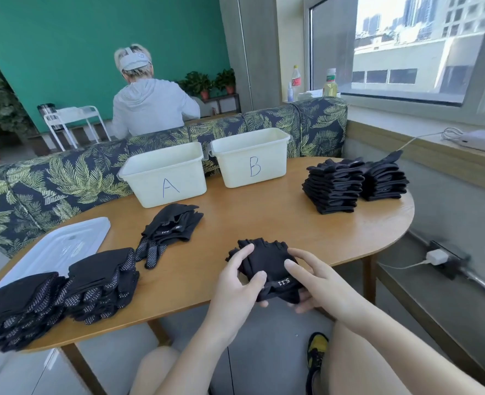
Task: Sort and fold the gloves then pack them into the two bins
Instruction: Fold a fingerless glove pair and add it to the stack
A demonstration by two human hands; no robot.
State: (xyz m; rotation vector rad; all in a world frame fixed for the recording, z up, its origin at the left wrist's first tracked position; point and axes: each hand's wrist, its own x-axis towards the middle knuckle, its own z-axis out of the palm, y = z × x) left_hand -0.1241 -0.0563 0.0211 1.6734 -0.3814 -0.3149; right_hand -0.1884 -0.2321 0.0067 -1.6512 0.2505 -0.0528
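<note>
1. Both hands hold a black fingerless glove at the near edge of the surface; it lies partly on the wood and partly over the edge
2. The left hand pinches the glove's left side, thumb on top by the cuff and fingers curled over the upper edge; the right hand has fingers on top and others tucked beneath the cuff
3. The glove looks light, soft and floppy, so it should crease easily but spring open if let go; I would take hold at the cuff hem, where the printed label sits, and at the finger ends
4. Bin A and bin B stand well apart from it at the back; their insides are hidden
5. Folded stacks sit far right, dotted-palm stacks near left, and a loose pile lies between
6. How many layers the held glove has, or whether it is a pair, is hard to make out
</note>
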